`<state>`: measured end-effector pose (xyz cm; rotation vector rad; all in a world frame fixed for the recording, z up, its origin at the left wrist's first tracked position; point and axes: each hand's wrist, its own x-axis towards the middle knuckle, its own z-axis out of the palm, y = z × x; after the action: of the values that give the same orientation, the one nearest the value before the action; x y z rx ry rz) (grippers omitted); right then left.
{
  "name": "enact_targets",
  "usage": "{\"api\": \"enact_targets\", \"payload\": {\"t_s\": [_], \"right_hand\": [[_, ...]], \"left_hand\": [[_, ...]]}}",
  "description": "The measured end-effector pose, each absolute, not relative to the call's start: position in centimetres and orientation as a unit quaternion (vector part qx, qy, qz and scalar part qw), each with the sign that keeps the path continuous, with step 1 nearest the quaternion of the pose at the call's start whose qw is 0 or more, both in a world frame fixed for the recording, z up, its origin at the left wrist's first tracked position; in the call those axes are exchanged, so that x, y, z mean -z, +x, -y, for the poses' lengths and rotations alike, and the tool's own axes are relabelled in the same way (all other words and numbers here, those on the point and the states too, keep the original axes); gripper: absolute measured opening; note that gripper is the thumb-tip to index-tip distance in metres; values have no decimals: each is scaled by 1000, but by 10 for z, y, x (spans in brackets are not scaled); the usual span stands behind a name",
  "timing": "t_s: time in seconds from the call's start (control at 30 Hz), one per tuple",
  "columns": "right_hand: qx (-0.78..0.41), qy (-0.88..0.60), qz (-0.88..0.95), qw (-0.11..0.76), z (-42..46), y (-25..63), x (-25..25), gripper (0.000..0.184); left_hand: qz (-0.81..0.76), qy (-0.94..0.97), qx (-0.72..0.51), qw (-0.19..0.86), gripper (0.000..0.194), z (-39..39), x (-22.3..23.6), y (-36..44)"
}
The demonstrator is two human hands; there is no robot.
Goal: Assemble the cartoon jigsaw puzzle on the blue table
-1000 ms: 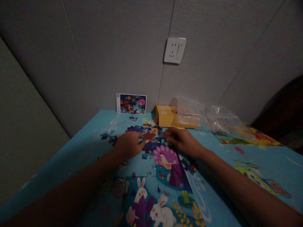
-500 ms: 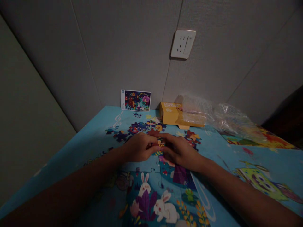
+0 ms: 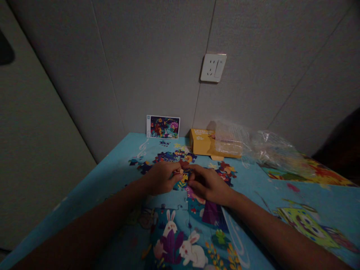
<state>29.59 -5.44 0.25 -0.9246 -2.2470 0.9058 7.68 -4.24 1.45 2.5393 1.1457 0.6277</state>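
My left hand (image 3: 161,178) pinches a small jigsaw puzzle piece (image 3: 181,172), reddish with a pale spot, between thumb and index finger. Close on its right, my right hand (image 3: 210,184) has thumb and index finger apart, the index tip reaching towards that piece; whether it touches is unclear. Under and between the hands lies a puzzle piece with yellow leaves (image 3: 182,183). Nearer me spreads a joined puzzle section (image 3: 194,240) with white rabbits, purple leaves and a frog. My left forearm shades part of the cloth beside it.
Loose or partly joined pieces (image 3: 165,156) lie beyond my left hand, and more pieces (image 3: 227,171) to the right. A picture card (image 3: 164,127) leans on the wall. Crumpled clear plastic (image 3: 270,150) partly covers a yellow box (image 3: 202,142). A blue patterned cloth (image 3: 112,165) covers the table.
My hands have drawn slightly apart. The piece both hands were at now sits in my left fingers, and the right thumb and index finger have spread. The view has tilted up slightly.
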Motion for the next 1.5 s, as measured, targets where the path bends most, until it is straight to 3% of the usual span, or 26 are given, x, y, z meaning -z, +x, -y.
{"api": "enact_targets", "payload": {"t_s": [0.13, 0.33, 0.47, 0.77, 0.93, 1.1, 1.3, 1.5], "right_hand": [[-334, -340, 837, 270, 52, 298, 3, 38], [-322, -346, 849, 237, 52, 299, -4, 30], [-289, -334, 866, 233, 51, 299, -5, 31], [-282, -337, 867, 235, 46, 302, -1, 31], [-277, -332, 869, 241, 44, 303, 2, 31], [-258, -340, 872, 241, 41, 303, 4, 31], [-253, -336, 874, 244, 40, 303, 4, 28], [-259, -336, 872, 243, 38, 304, 7, 29]], "left_hand": [[-508, 826, -204, 134, 14, 55, -30, 65], [-560, 748, -207, 289, 26, 123, -36, 30], [-578, 727, -142, 343, 30, 175, -27, 5], [-688, 690, -113, 195, 15, 202, -38, 26], [-714, 686, -108, 94, 46, 205, -26, 33], [-590, 782, -168, 109, 31, 221, -3, 28], [-632, 750, -191, 40, 28, 240, 5, 35], [-661, 732, -165, 35, 27, 237, 1, 40]]}}
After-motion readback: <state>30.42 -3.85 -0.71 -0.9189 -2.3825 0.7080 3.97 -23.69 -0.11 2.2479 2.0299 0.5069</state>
